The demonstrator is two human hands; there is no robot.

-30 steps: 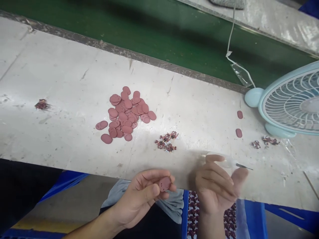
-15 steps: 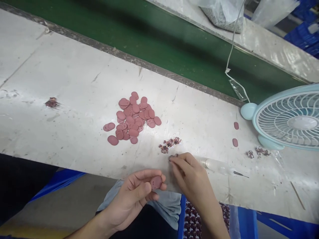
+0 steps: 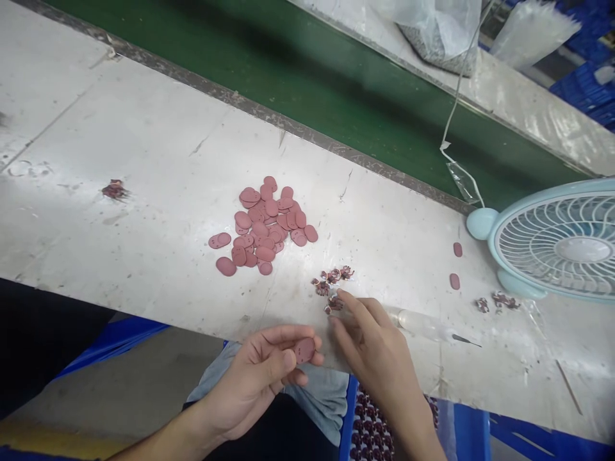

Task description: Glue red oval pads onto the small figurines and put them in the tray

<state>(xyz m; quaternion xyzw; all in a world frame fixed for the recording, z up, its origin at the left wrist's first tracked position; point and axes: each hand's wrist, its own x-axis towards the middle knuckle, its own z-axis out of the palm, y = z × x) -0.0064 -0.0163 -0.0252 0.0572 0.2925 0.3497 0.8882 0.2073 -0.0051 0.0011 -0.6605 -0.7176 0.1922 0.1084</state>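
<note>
right hand drawn back slightly, open fingers on small bits; left hand pinches pink disc; dropper beside.

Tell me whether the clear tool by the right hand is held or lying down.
Lying down: the tool rests flat on the table, beside the right hand, not gripped.

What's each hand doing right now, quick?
Left hand: closed on a pink oval piece.
Right hand: open, holding nothing, fingertips touching small dark bits on the table.

Dusty-pink oval discs, pale-blue fan, green belt
</note>
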